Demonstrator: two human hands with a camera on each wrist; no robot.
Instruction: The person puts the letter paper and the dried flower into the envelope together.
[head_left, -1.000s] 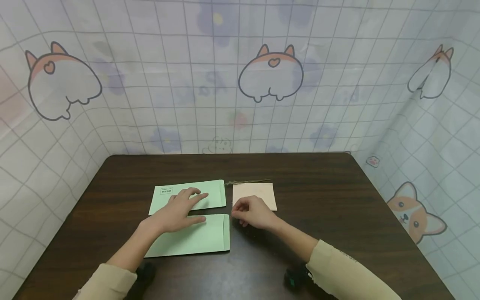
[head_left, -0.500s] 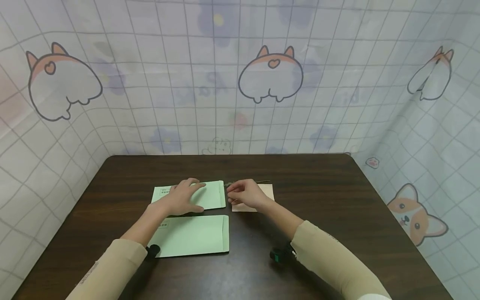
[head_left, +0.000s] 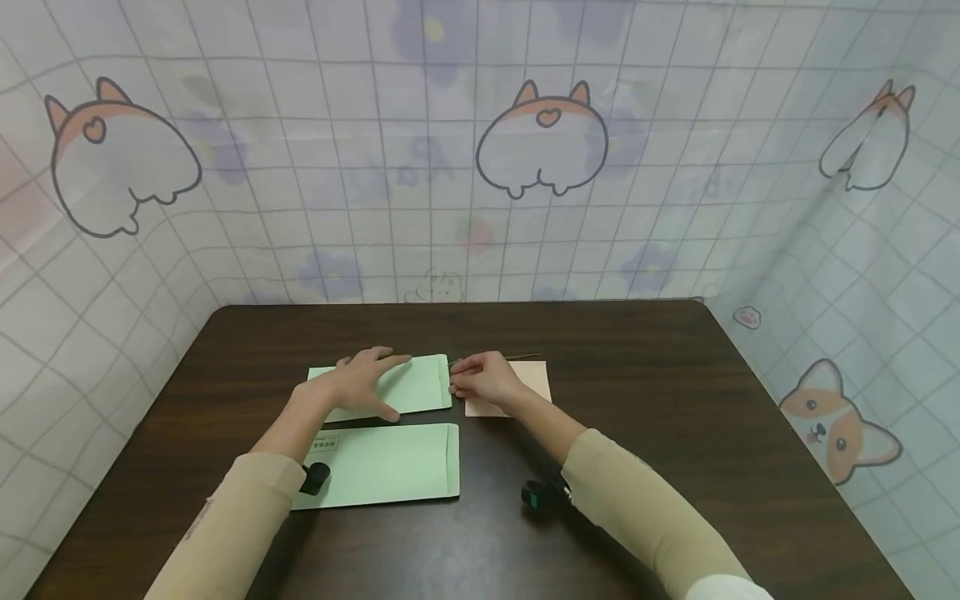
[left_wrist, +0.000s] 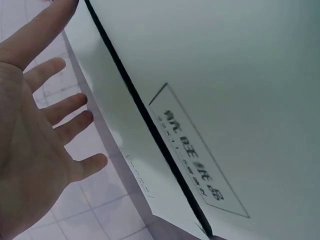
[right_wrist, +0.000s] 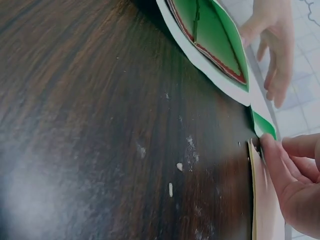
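Two pale green envelopes lie one behind the other on the table, flap ends to the right: the far envelope (head_left: 423,383) and the near envelope (head_left: 390,467). My left hand (head_left: 352,387) is over the far envelope with fingers spread. My right hand (head_left: 487,379) is at that envelope's flap end, thumb and fingertips close together at its edge; whether they pinch it I cannot tell. Under my right hand lies a cream card or paper stack (head_left: 534,383). In the right wrist view the near envelope's mouth (right_wrist: 220,40) gapes, with red-edged contents inside.
Thin dried stems (head_left: 525,357) lie behind the cream stack, partly hidden by my right hand. Black wrist devices show at both sleeves. A patterned curtain (head_left: 420,167) stands behind the dark wooden table (head_left: 637,400). Small pale flecks (right_wrist: 179,166) dot the tabletop.
My right hand has moved away from me and slightly left, from the cream stack's near left corner to the far envelope's flap end. My left hand has moved a little farther back.
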